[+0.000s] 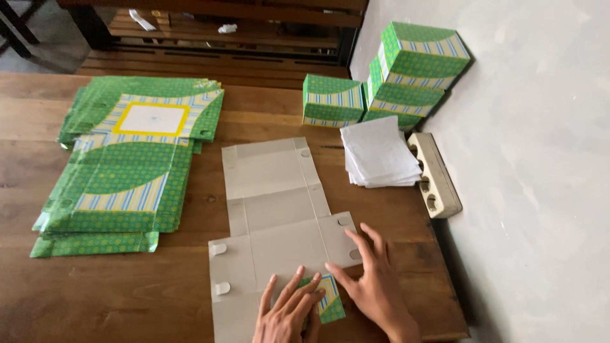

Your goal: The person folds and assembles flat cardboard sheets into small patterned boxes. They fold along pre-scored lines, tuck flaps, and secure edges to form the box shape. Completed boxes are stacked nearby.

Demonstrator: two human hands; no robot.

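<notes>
Pressing flat, our left hand and right hand lie open-palmed on a folded green flap of the grey blank at the table's near edge. We judge the card light, thin, stiff along its creases, best held at flap edges. Beyond lie glossy printed sheets, white papers, then finished boxes.

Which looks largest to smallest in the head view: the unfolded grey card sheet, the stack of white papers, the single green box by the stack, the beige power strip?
1. Grey card sheet
2. White papers
3. and 4. Green box and power strip look about alike, so unranked; the box lies farther from the camera.
</notes>
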